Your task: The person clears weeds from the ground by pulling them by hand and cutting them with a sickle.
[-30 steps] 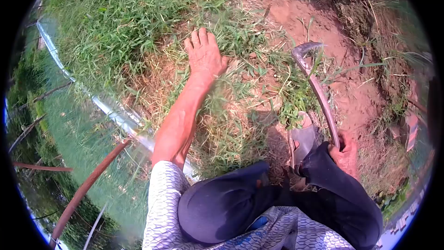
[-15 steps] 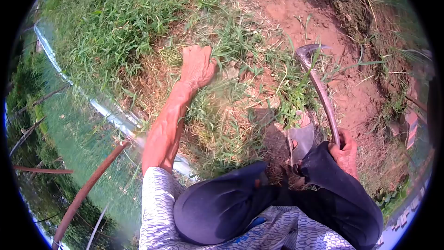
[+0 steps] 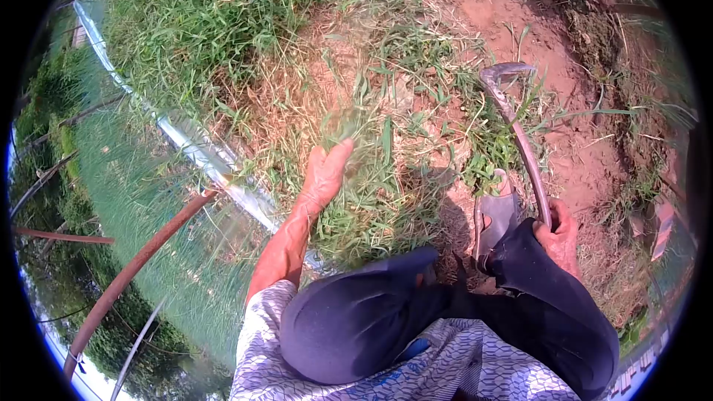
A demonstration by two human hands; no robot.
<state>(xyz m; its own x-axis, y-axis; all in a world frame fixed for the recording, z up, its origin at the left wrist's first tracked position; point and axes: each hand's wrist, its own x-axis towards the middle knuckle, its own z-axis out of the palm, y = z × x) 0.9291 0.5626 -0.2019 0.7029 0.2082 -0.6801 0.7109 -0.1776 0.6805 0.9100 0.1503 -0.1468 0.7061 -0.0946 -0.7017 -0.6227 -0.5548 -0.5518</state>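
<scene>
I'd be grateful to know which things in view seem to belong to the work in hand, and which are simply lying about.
Apparently in the work:
- sickle, in the right hand
- cut or pulled grass, by the left hand

Apparently just there:
- pale plastic strip, along the grass's left side
- rusty rod, at far left

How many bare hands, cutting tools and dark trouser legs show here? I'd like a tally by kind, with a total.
Left hand and right hand: 2
Sickle: 1
Left trouser leg and right trouser leg: 2
Total: 5
</scene>
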